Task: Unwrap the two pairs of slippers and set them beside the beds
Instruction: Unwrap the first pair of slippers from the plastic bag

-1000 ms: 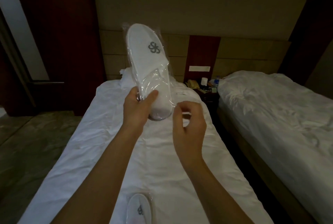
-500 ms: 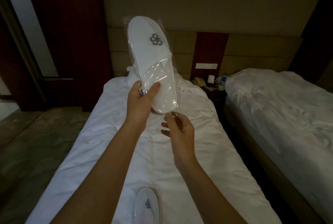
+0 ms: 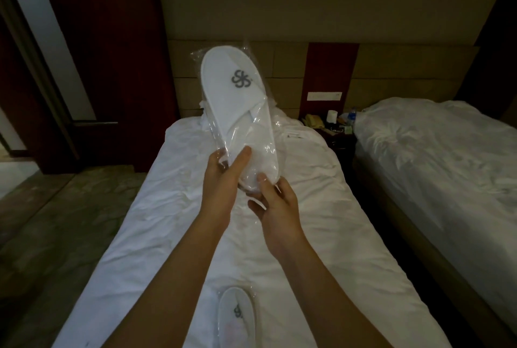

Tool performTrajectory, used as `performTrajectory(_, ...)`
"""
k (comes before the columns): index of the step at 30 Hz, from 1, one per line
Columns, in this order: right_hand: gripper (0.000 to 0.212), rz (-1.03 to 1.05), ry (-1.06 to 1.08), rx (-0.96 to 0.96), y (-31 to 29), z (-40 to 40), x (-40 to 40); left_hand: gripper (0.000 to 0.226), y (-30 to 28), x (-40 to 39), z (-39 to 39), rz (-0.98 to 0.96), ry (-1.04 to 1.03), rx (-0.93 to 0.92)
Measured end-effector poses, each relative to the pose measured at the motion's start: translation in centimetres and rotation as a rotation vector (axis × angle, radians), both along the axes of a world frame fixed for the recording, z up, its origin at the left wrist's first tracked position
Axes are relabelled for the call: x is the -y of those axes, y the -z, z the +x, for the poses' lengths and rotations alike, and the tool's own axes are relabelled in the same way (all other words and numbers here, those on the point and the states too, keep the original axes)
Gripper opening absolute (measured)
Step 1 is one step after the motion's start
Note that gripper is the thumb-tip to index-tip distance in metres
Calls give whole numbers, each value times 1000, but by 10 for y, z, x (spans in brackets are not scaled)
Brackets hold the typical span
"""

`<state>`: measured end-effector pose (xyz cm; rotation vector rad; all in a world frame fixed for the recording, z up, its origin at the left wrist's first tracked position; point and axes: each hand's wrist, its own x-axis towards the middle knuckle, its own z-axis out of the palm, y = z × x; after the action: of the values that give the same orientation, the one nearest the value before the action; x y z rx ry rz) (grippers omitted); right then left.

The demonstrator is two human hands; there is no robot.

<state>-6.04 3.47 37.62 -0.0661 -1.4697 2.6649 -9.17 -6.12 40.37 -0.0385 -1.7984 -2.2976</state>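
A white slipper pair with a grey logo, still inside a clear plastic bag (image 3: 237, 104), is held upright above the near bed (image 3: 321, 208). My left hand (image 3: 221, 180) grips its lower left edge, thumb across the front. My right hand (image 3: 275, 202) touches the heel end from below, thumb on the plastic and fingers underneath. A second wrapped slipper pair (image 3: 236, 317) lies on the bed near the bottom of the view, between my forearms.
A second bed (image 3: 447, 168) with rumpled white covers stands at the right across a narrow dark gap. A nightstand (image 3: 333, 129) with a phone, a cup and a bottle sits between the headboards. Patterned floor (image 3: 56, 221) lies at the left beside a dark door.
My right hand has risen from below the package to its heel end and now touches it. The package is lower in view and the view has shifted a little.
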Motion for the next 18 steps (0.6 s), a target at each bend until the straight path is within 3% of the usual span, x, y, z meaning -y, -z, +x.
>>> performTrajectory(4, 27, -12, -15, -33, 3, 1, -4, 34, 14, -7, 6, 21, 100, 13)
performTrajectory(18, 35, -28, -70, 10, 51, 15, -38, 34, 37, -27, -14, 13, 113, 102)
